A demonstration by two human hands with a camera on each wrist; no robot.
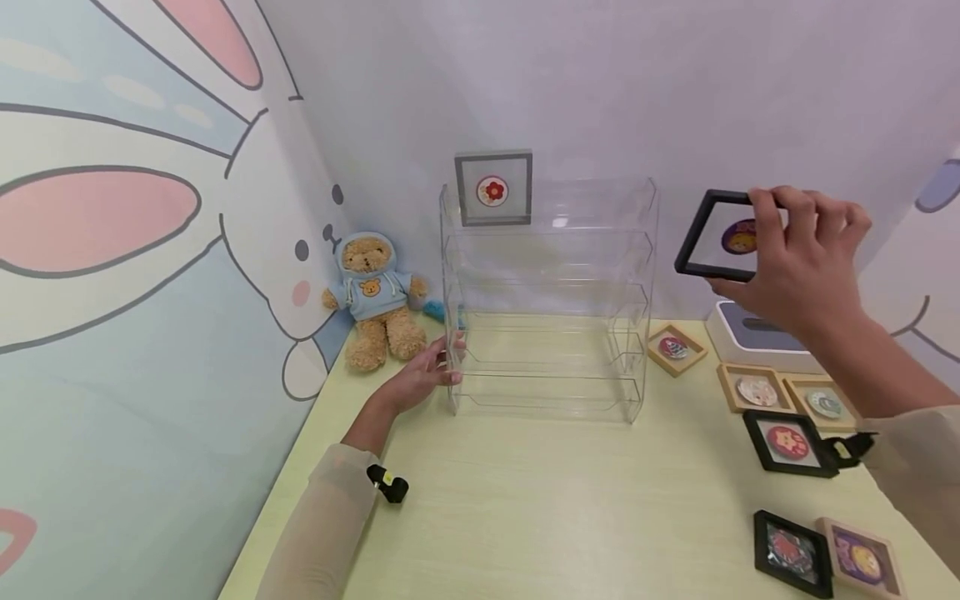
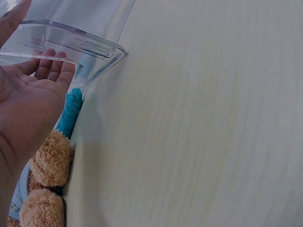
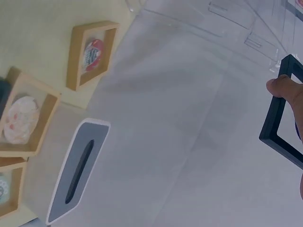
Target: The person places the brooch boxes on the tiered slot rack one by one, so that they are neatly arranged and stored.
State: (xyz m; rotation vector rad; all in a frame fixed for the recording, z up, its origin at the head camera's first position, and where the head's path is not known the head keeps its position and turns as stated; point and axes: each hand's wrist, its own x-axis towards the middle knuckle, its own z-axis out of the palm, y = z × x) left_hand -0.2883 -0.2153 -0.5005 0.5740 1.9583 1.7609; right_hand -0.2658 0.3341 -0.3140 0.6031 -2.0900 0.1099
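A pale lilac wall and a rabbit-printed wall cloth [image 1: 285, 258] enclose a light-wood counter [image 1: 540, 508]. A clear tiered rack [image 1: 551, 286] stands towards the counter's back edge, well in from its right edge. The right hand [image 1: 813, 250] pinches a black-rimmed display frame [image 1: 731, 237] between thumb and fingers, up in the air right of the rack and at about the height of its upper tiers. The rack therefore lies to this hand's left, the rack's clear right side panel coming first. The display frame is close to square, so no long axis stands out; it is tilted, its left side slanting down and leftwards.

The left hand [image 1: 420, 379] grips the rack's lower left side, thumb and fingers about the clear edge. On the top tier, at the left end, a grey frame [image 1: 493, 189] stands upright, so the right hand is nearer the tier's other end.

A teddy bear [image 1: 378, 304] sits by the counter's back left corner, a teal bundle [image 1: 442, 312] between it and the rack. Below the right arm, towards the counter's right edge, are a white box [image 1: 757, 329], wooden frames [image 1: 757, 390] and other black frames [image 1: 791, 554], all lower than the held display frame.
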